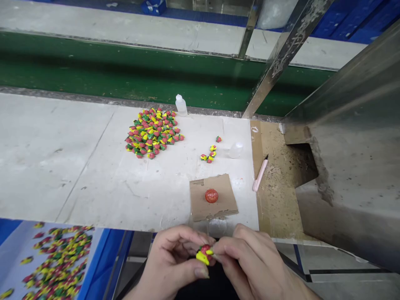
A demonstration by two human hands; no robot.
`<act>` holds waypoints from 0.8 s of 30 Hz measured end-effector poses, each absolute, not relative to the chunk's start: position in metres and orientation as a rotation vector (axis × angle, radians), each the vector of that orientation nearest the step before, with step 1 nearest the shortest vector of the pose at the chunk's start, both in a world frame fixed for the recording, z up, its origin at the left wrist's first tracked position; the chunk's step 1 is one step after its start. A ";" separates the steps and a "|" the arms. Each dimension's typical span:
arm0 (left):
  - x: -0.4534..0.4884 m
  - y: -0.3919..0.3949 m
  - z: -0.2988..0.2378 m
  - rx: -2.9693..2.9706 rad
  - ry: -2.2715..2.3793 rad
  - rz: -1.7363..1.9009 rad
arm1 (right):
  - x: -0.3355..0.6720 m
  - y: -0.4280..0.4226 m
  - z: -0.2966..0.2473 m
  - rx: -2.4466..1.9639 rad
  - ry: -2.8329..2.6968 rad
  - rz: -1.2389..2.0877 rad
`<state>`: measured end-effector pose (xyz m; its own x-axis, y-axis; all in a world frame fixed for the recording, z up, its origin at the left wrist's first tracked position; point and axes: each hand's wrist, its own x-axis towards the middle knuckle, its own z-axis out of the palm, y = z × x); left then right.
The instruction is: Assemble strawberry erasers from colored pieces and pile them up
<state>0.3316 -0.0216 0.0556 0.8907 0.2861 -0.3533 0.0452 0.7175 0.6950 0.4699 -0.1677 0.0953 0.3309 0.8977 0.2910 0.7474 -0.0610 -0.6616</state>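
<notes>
Nearest the camera, at the bottom of the head view, two bare hands meet just off the front edge of a pale, scuffed table [103, 183]. The left hand [176, 260] grasps a small red, yellow and green fruit-shaped piece [203, 255] between thumb and fingers; the right hand [250, 256] pinches at its yellow tip.

This one piece appears to be mid-work. Beyond the hands, a shallow translucent red disc [211, 196] sits on a square of brown corrugated cardboard [196, 211]. Farther back are five loose fruit-shaped pieces [209, 159] and, to their left, a large heap of similar red, yellow and green pieces [152, 132], near a small white plastic bottle [181, 106]. At lower left, many more lie spread in a blue-walled, white-lined tray [104, 254]. One group is probably finished and another waiting, but their looks do not settle which.

The fingers cover part of the held piece, and whether the right fingertips also hold something tiny cannot be told. The tray is cut off by the frame, its pieces slightly blurred. A clear, rounded object [236, 150] beside the loose pieces is hard to identify.
</notes>
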 end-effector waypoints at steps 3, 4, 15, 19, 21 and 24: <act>0.331 -0.021 0.054 0.774 0.456 0.133 | 0.469 -0.167 0.095 -1.849 -1.453 0.241; 0.331 -0.021 0.054 0.775 0.453 0.132 | 0.469 -0.167 0.095 -1.849 -1.453 0.238; 0.336 -0.024 0.059 0.890 0.549 0.255 | 0.473 -0.169 0.093 -1.858 -1.476 0.246; 0.339 -0.024 0.063 1.012 0.565 0.325 | 0.474 -0.170 0.093 -1.878 -1.482 0.240; 0.340 -0.024 0.064 1.054 0.552 0.339 | 0.474 -0.171 0.094 -1.883 -1.482 0.238; 0.339 -0.023 0.064 1.073 0.521 0.347 | 0.474 -0.172 0.095 -1.886 -1.468 0.244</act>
